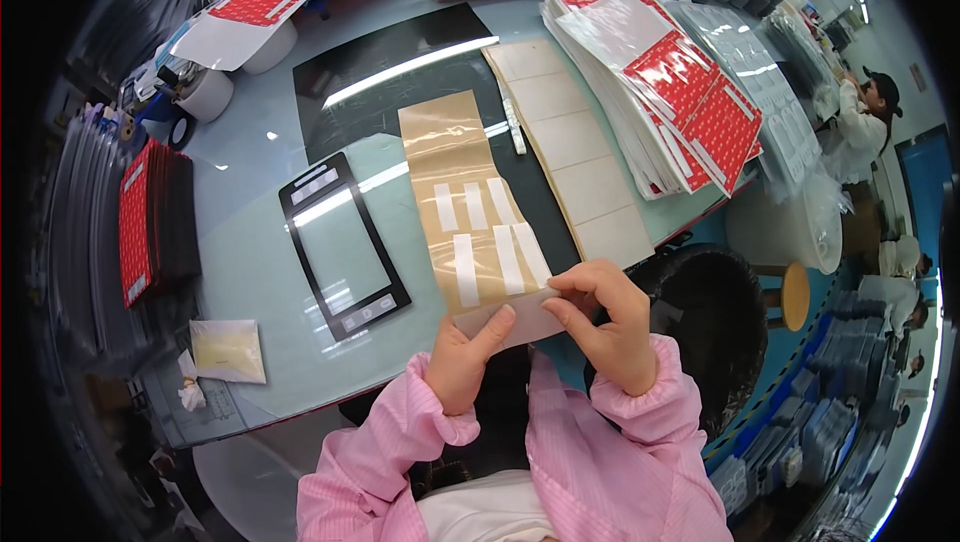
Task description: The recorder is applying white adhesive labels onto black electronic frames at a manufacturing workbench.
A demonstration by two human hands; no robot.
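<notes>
A long glossy brown backing sheet (440, 167) with several white strips (465, 270) on it stretches away from me across the table. Its near end shows a pale grey face, seemingly folded over. My left hand (468, 362) grips that near end, thumb on top. On the right, my right hand (610, 322) has thumb and index finger closed in a pinch at the near right corner. Whether a strip's end is between those fingertips I cannot make out. Left of the sheet lies a black-bordered clear rectangular panel (345, 247), flat on the table and apart from my hands.
Black sheets (340, 92) and a pale tiled board (570, 142) lie beyond and beside the brown sheet. Red-and-white sheets (650, 72) are piled at right; dark panels (80, 242) stand at left. A small packet (228, 350) lies near the front left edge. A person (865, 127) is at far right.
</notes>
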